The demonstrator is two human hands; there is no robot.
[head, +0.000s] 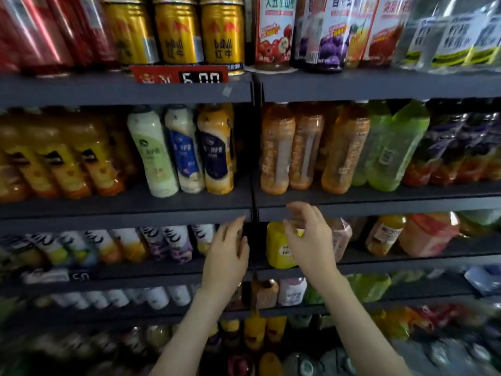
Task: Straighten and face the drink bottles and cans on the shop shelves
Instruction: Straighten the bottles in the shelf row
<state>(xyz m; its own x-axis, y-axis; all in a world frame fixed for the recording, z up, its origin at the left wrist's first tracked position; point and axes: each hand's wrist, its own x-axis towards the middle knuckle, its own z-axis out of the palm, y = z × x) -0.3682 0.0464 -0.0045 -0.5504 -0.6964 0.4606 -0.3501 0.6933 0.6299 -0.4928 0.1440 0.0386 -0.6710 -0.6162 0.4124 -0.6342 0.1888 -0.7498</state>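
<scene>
Dark grey shelves [122,89] fill the view, several tiers, packed with drinks, split by a centre post [256,158]. Orange bottles [276,150] on second tier, right bay. Gold cans [176,31] on top tier, labels forward. Yellow bottle [278,251] on third tier, just right of post. Right hand [311,240] in front of its top, fingers spread, loosely curved, gripping nothing; contact unclear. Left hand [229,253] at post, fingers straight, holding nothing.

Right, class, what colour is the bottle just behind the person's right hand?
Yellow. The bottle behind the right hand shows best in the head view.
</scene>
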